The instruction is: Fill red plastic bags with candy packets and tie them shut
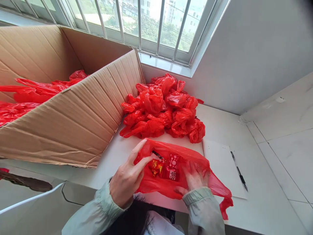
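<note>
Red bag (168,187) sits at the near table (256,202) edge, right in front of me, between both hands. Its long axis runs left-right and dips to the right, with one handle tail hanging off the edge at lower right. As far as I can tell, the mouth is spread upward toward the camera.

Left hand (127,179): thumb out along the rim, fingers curled, pinching the film at the bag's left end. Right hand (195,178): seen through the red film, fingers look spread, can't tell if it grips.

Inside are a gold-red packet (157,167) and red packets (173,167) with white print too small to read.

Pile of tied bags (161,111) lies behind, cardboard box (73,124) to the left, paper sheet (222,163) and pen (239,171) to the right.
</note>
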